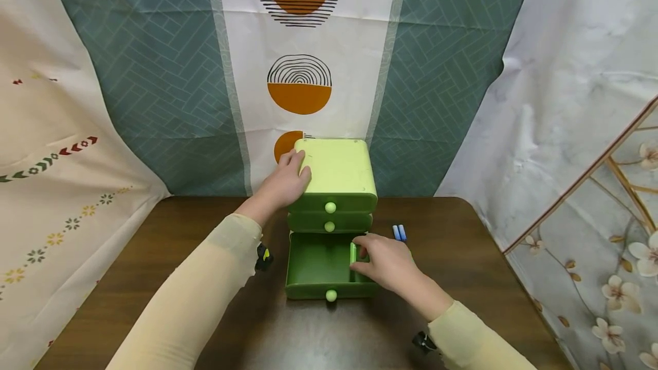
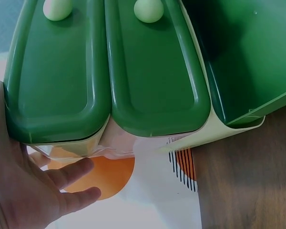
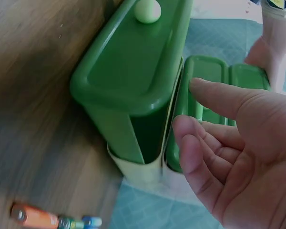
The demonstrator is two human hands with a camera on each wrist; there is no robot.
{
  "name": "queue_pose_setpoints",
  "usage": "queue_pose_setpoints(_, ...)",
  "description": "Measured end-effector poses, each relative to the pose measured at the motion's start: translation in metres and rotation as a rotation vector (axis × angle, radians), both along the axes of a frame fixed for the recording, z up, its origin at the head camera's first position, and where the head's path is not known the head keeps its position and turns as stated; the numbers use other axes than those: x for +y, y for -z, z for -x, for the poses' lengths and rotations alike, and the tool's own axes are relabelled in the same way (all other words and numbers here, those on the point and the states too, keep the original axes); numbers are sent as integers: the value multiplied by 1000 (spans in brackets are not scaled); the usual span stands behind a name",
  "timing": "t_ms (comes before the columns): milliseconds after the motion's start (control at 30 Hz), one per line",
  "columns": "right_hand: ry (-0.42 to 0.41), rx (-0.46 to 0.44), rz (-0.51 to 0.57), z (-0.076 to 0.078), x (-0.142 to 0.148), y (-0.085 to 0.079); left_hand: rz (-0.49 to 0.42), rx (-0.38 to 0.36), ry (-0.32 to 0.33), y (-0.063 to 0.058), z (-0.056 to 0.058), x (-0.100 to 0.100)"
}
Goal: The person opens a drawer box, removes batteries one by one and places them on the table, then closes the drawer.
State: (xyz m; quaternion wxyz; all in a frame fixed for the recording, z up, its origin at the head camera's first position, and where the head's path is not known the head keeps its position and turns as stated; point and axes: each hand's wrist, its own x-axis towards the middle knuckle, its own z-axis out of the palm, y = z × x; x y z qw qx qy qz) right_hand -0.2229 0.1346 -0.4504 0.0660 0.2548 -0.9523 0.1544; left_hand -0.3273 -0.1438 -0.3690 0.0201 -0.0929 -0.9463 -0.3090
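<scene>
A light green mini chest of drawers (image 1: 336, 167) stands on the table, its dark green bottom drawer (image 1: 316, 258) pulled out and the two drawers above it pushed in. My left hand (image 1: 289, 180) rests at the chest's upper left edge, fingers extended along its top and side; the left wrist view shows those fingers (image 2: 74, 172) spread beside the side wall. Over the right part of the open drawer, my right hand (image 1: 385, 258) pinches a slim light green cylinder (image 1: 353, 253) between thumb and fingers. In the right wrist view the cylinder (image 3: 199, 110) shows between them.
Two small blue-and-white cylinders (image 1: 398, 233) lie on the brown table (image 1: 442, 261) right of the chest. The right wrist view shows an orange cylinder (image 3: 35, 217) with green and blue ones beside it. A patterned cloth (image 1: 349, 84) hangs close behind the chest.
</scene>
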Motion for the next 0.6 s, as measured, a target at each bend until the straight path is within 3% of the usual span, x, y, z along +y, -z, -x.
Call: queue_pose_setpoints(600,73,-10,15,-4,72,3,15,-5,-4,-2,-2,3)
